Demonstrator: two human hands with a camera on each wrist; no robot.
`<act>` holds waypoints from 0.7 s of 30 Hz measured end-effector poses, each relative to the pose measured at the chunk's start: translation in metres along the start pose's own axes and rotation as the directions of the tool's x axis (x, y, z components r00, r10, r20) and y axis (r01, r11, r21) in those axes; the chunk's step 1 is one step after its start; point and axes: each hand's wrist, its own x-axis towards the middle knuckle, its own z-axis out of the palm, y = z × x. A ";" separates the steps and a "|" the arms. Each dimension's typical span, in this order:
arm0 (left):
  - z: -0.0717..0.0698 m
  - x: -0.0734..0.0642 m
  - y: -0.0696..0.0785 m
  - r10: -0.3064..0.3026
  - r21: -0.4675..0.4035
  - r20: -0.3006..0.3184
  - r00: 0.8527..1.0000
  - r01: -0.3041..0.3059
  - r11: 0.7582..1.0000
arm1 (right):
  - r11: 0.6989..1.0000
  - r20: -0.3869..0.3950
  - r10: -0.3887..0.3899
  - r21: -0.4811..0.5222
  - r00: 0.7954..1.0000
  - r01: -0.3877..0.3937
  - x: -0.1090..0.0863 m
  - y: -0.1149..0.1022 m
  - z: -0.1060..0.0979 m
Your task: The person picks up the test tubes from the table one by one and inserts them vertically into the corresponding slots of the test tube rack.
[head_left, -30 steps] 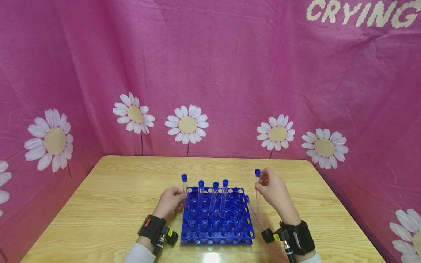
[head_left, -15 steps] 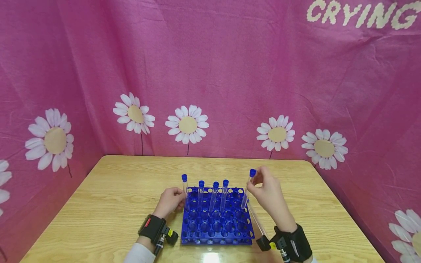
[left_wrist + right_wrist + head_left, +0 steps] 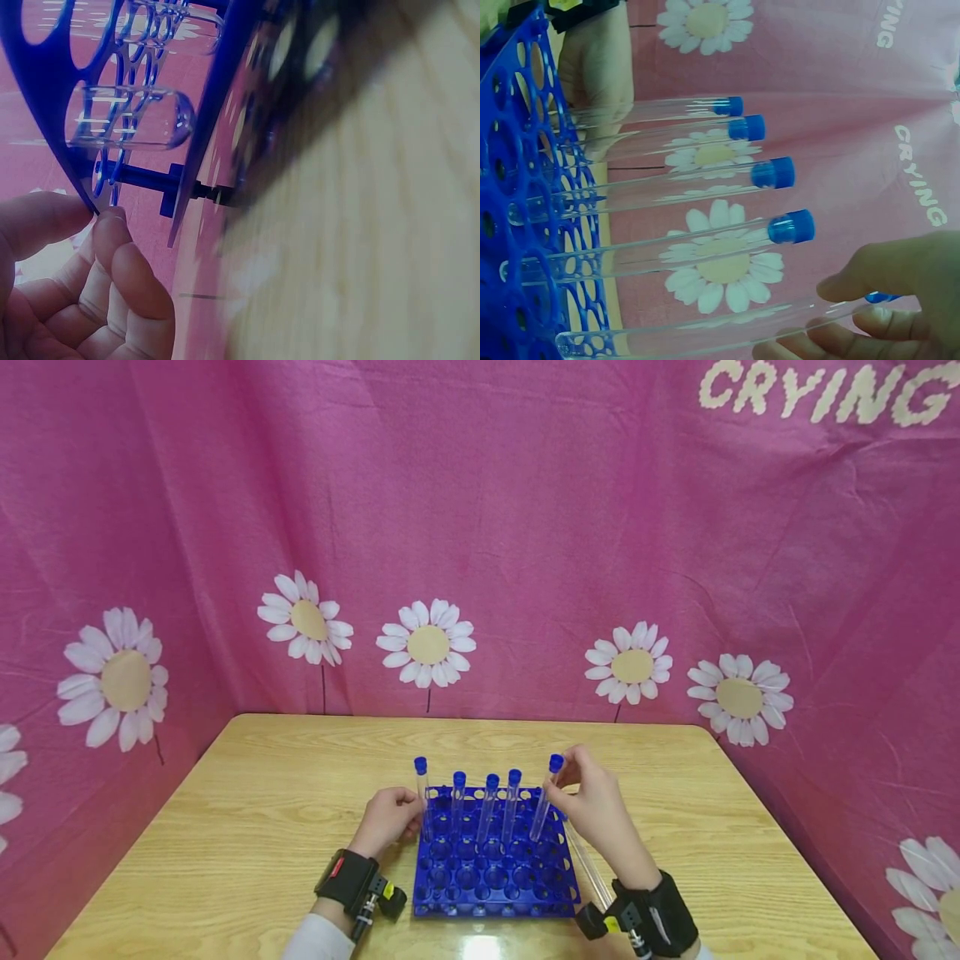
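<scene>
A blue test tube rack [image 3: 491,911] stands on the table. My left hand [image 3: 388,818] pinches the edge of its top plate at the left side, thumb and fingertips meeting at the plate in the left wrist view. With thumb and fingers, my right hand [image 3: 592,793] pinches a clear test tube [image 3: 542,814] just below its blue cap. That tube tilts slightly, its rounded lower end [image 3: 570,343] right at the rack's holes near the back right. Several blue-capped tubes [image 3: 705,251] stand in the rack's back part, in a row between the hands.
Clear tube glass [image 3: 588,860] lies aslant on the wooden table [image 3: 247,827] along the rack's right side, partly hidden by the right wrist camera [image 3: 592,920]. A pink cloth with daisies [image 3: 525,568] hangs behind the table and on both sides.
My right hand has moved left with the test tube, from beside the rack to over its back right part; the tube has tilted. The left hand and rack have stayed put.
</scene>
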 end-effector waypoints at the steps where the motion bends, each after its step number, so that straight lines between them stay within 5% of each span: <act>1: 0.000 0.000 0.000 0.001 0.000 0.001 1.000 -0.001 1.000 | 1.000 0.007 -0.001 -0.002 1.000 0.001 0.000 0.000 0.001; 21: -0.001 -0.002 0.002 0.005 0.009 0.002 1.000 -0.005 1.000 | 0.998 0.144 0.067 -0.022 0.987 -0.065 0.002 0.007 0.011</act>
